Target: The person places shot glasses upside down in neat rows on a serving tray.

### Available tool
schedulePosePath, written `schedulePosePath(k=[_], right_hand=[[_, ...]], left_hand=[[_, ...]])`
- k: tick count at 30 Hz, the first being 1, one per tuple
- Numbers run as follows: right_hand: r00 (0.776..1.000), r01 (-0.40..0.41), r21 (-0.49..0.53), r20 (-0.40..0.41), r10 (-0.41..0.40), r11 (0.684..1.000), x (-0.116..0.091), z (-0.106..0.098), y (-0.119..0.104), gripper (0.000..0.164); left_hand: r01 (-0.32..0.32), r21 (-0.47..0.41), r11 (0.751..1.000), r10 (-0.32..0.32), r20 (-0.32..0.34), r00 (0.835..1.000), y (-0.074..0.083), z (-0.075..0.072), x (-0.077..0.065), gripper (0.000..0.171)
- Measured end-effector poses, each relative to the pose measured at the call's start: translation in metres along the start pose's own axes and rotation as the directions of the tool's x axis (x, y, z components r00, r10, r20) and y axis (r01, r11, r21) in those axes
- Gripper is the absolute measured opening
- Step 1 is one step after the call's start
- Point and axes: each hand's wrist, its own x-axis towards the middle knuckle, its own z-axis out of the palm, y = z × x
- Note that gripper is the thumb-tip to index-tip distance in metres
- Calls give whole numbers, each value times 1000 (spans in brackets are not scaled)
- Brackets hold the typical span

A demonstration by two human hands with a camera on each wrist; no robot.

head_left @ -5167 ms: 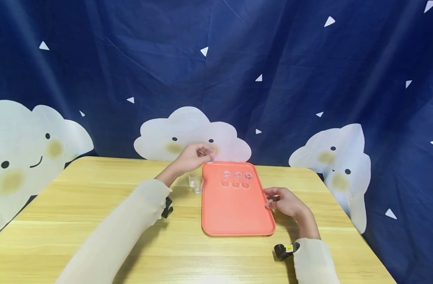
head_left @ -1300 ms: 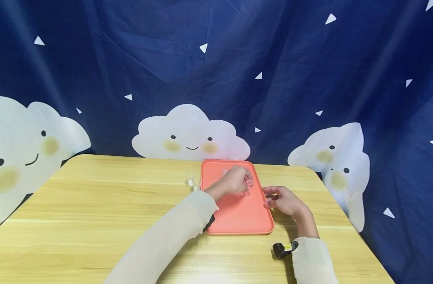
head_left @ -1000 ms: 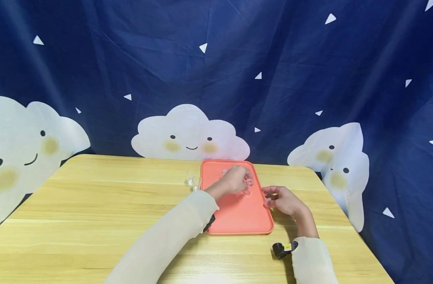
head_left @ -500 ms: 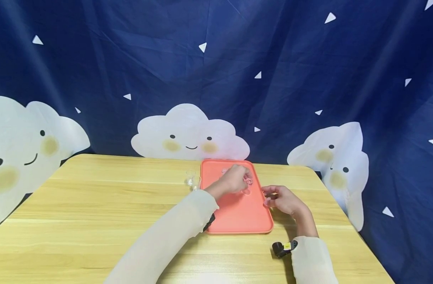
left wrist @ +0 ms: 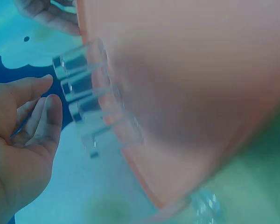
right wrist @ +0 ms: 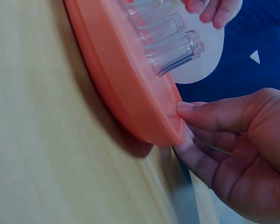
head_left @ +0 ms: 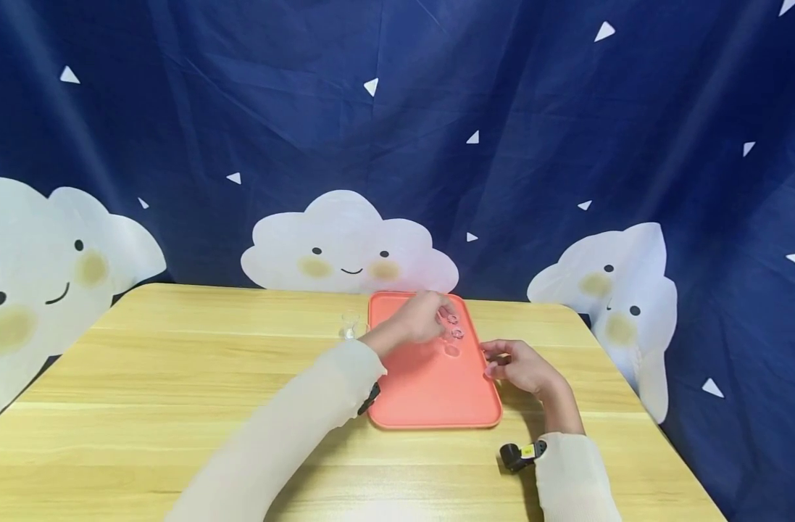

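My left hand (head_left: 423, 317) is over the far part of the coral tray (head_left: 436, 399). Clear plastic cups (left wrist: 81, 86) stand there in a row, their wide rims down on the tray and thick bases up. In the left wrist view my thumb and fingertips are just short of the bases, with nothing between them. The head view shows two cup bases (head_left: 457, 333) right of this hand; the hand hides others. My right hand (right wrist: 242, 144) pinches the tray's rim between thumb and fingers.
A clear cup (head_left: 349, 328) stands on the wooden table (head_left: 240, 377) left of the tray; my left forearm partly covers the spot beside it. Behind the table hangs a dark blue curtain (head_left: 423, 145) with cloud prints.
My left hand carried a cup from the tray's far left corner to the right side of the row. Since half a second ago it has let go and moved back and left. My right hand stays put.
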Motion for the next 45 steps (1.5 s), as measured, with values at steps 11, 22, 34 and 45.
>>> schedulePosePath(k=[11, 22, 34, 45], right_hand=[[1000, -6, 19, -1, 6, 1000, -4, 1, -3, 50], [1000, -10, 8, 4, 10, 1000, -3, 1, -3, 51], [1000, -6, 6, 2, 6, 1000, -1, 1, 0, 51], [1000, 1, 1, -2, -1, 1000, -1, 2, -1, 50]], left_hand=[[4, 41, 999, -2, -32, 1000, -17, -33, -18, 34], [76, 28, 997, -74, -64, 995, -41, -59, -43, 34], [88, 32, 996, -85, -92, 992, -77, -83, -67, 32], [144, -34, 989, -147, -89, 985, -100, -88, -87, 38]])
